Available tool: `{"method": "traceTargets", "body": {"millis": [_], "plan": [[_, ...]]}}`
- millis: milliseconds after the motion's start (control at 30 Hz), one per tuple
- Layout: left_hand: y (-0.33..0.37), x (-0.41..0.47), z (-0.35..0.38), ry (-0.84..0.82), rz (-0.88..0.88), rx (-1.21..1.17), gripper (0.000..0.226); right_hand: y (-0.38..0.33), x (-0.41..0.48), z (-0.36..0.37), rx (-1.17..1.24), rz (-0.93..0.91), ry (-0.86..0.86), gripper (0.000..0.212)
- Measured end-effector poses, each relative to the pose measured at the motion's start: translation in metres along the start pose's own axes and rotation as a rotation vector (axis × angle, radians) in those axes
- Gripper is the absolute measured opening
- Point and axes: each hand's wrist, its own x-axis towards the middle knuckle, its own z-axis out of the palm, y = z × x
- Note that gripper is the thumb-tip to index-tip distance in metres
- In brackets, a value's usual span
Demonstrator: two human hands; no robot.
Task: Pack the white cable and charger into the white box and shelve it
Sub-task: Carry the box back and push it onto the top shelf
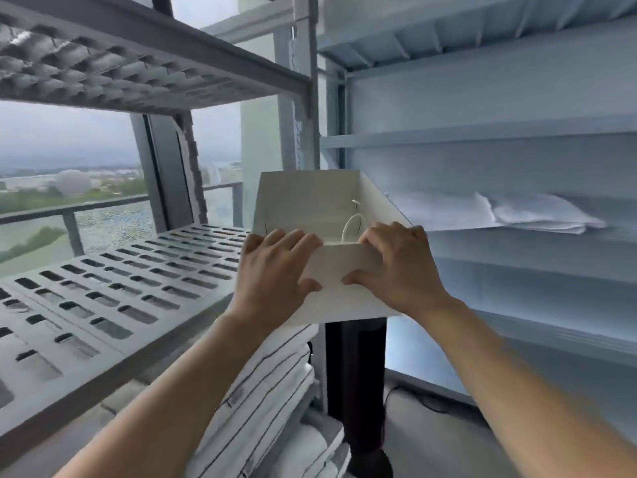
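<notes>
An open white box [310, 198] is held up in the air between two shelving units, at about the height of their middle shelves. My left hand [275, 267] grips its near wall from the left, fingers curled over the rim and thumb on the front face. My right hand [396, 263] grips the same wall from the right in the same way. A loop of white cable [352, 226] shows inside the box just behind the near rim. The charger is hidden from view.
A grey perforated shelf [113, 288] lies to the left, with another grey shelf above it. White shelves stand to the right; one holds folded white cloth [510, 213]. Striped folded fabric [265, 391] and a dark post [356, 374] sit below the box. A window lies behind.
</notes>
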Motion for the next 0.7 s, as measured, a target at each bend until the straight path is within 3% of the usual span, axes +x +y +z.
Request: {"method": "traceTargets", "body": {"millis": [300, 700], "plan": [[0.180, 0.020, -0.004, 0.056, 0.155, -0.290, 0.052, 0.054, -0.116, -0.161, -0.377, 0.191, 0.088, 0.046], [0.454, 0.006, -0.069, 0.105, 0.390, -0.716, 0.052, 0.069, -0.295, -0.413, -0.794, 0.448, 0.054, 0.048]]}}
